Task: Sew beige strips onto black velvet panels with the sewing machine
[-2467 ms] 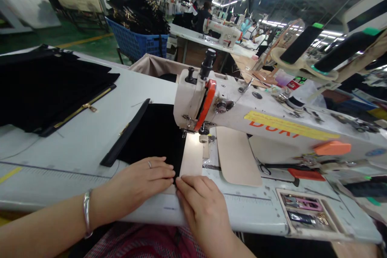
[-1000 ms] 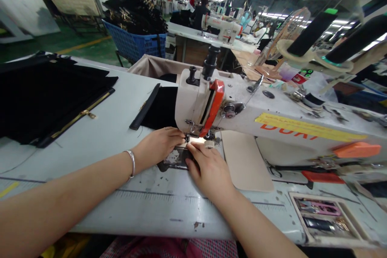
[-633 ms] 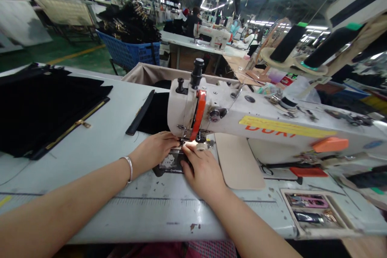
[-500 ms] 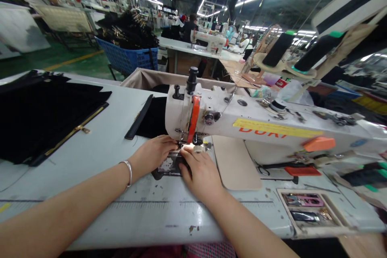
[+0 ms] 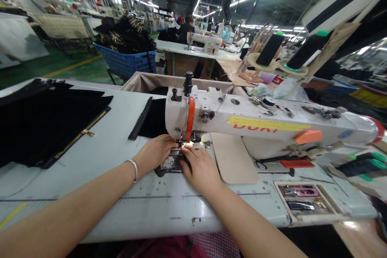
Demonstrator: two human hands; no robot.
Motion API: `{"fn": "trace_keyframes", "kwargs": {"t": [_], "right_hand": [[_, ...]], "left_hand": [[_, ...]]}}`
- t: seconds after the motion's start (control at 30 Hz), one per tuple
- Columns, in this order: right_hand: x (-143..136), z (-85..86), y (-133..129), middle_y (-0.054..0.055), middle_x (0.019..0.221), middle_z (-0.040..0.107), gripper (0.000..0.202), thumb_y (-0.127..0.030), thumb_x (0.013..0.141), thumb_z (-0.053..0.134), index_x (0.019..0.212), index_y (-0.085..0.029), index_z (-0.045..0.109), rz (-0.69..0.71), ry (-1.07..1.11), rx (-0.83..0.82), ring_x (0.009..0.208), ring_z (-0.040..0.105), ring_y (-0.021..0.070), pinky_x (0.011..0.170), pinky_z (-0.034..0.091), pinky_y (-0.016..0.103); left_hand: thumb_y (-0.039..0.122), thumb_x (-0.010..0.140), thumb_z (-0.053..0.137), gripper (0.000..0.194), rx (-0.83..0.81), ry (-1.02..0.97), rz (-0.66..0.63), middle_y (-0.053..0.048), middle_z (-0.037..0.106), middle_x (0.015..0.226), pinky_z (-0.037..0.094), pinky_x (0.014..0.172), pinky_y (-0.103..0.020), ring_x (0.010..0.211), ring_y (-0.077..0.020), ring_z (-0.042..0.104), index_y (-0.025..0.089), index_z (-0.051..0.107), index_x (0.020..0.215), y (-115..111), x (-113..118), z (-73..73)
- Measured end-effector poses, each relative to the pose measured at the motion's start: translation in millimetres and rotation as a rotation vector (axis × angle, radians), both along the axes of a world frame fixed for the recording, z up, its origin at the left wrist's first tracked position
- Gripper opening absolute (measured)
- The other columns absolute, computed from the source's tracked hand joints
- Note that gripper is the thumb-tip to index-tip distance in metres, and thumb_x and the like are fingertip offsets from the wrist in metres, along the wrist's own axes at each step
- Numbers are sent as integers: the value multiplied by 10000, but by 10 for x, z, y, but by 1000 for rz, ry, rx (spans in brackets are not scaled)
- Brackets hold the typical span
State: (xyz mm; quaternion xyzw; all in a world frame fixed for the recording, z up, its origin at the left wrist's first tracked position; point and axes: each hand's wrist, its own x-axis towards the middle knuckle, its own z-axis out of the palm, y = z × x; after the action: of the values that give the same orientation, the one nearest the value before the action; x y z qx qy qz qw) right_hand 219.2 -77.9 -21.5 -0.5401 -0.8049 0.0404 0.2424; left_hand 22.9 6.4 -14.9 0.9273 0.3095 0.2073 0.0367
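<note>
My left hand [image 5: 155, 154], with a silver bangle at its wrist, rests with fingers close together at the near edge of a black fabric piece [image 5: 155, 117]. Its fingertips press in by the presser foot [image 5: 180, 144] of a white sewing machine [image 5: 252, 107]. Beside it, my right hand [image 5: 202, 168] lies palm down, fingers stretched towards the lit needle area and thumb apart. Under both hands the work is mostly hidden. Behind the machine head the fabric piece continues, with a dark zipper strip [image 5: 140, 119] along its left edge.
Black fabric panels [image 5: 54, 121] with a brass zipper lie on the left. An inset tray [image 5: 306, 203] holds a pink-handled tool at right; scissors [image 5: 260, 164] lie beneath the machine arm. Thread cones [image 5: 270, 48] stand behind. Beyond are a blue basket [image 5: 127, 58] and other people.
The view has shifted slightly, so the machine appears a little further left and more of its right end shows. Both hands stay at the needle area, nearly unmoved.
</note>
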Motion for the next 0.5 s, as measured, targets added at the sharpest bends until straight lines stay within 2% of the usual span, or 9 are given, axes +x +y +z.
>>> {"fn": "trace_keyframes", "kwargs": {"t": [0.23, 0.33, 0.5], "right_hand": [[4, 11, -28, 83, 1129, 649, 303, -217, 929, 588, 1230, -202, 610, 16, 9, 7, 1083, 556, 245, 964, 436, 403], [14, 16, -34, 83, 1111, 648, 318, -209, 920, 591, 1238, -204, 605, 11, 15, 22, 1086, 554, 246, 954, 442, 404], [34, 22, -47, 95, 1044, 642, 240, -158, 923, 536, 1137, -183, 642, -13, 46, 78, 1024, 560, 255, 932, 456, 438]], "left_hand": [[97, 929, 439, 301, -21, 3, -8, -66, 700, 1152, 492, 1026, -348, 1120, -187, 618, 157, 694, 1077, -50, -46, -35], [161, 957, 446, 291, -30, -14, 32, -69, 697, 1163, 495, 1025, -353, 1127, -190, 620, 164, 687, 1120, -61, -58, -27], [272, 933, 582, 275, -50, -43, 44, -73, 653, 1220, 500, 1007, -356, 1126, -210, 607, 200, 649, 1190, -85, -65, 26]]}}
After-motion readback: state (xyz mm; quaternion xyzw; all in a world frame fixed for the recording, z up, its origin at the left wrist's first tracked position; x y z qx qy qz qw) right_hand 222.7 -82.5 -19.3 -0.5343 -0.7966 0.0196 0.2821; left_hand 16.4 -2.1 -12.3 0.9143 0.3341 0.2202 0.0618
